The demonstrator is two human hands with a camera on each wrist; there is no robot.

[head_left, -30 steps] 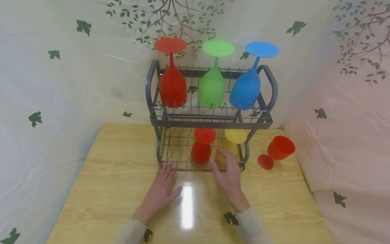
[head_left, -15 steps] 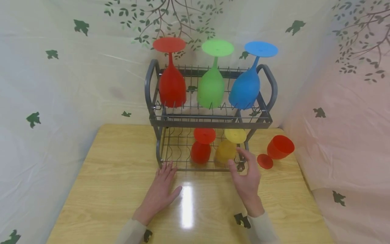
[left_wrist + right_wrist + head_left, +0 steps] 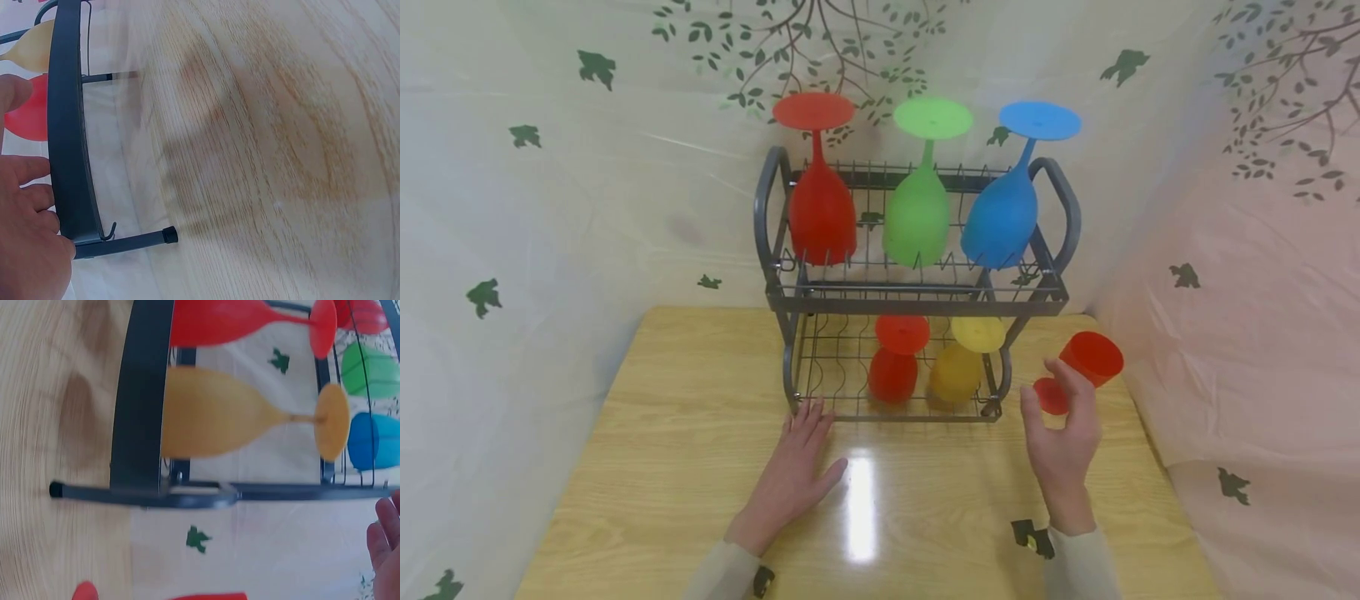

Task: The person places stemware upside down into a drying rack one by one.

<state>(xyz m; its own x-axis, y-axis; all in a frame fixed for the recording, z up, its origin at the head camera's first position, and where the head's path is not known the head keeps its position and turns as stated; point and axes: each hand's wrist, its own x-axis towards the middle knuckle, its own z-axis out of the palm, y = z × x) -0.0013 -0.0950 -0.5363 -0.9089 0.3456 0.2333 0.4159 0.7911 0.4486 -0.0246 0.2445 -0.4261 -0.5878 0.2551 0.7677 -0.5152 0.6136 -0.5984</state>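
My left hand (image 3: 786,487) lies with straight fingers at the front edge of the lower tier of a dark metal dish rack (image 3: 917,306); in the left wrist view its fingertips touch the rack's front bar (image 3: 67,125). To the right of the rack, my right hand (image 3: 1063,446) holds nothing, thumb and fingers spread apart. It reaches toward a red goblet (image 3: 1099,354) that stands upright on the table and overlaps part of its bowl and foot in the head view. Upside down on the lower tier are another red goblet (image 3: 893,375) and a yellow goblet (image 3: 955,375).
Upside down on the upper tier are a red goblet (image 3: 822,212), a green goblet (image 3: 917,218) and a blue goblet (image 3: 1000,221), the blue one tilted. The wooden table (image 3: 647,467) meets a pale patterned curtain (image 3: 550,208) at the back and sides.
My right hand has moved rightward from in front of the yellow goblet, past the rack's corner, to the upright red goblet. My left hand has stayed at the rack's edge.
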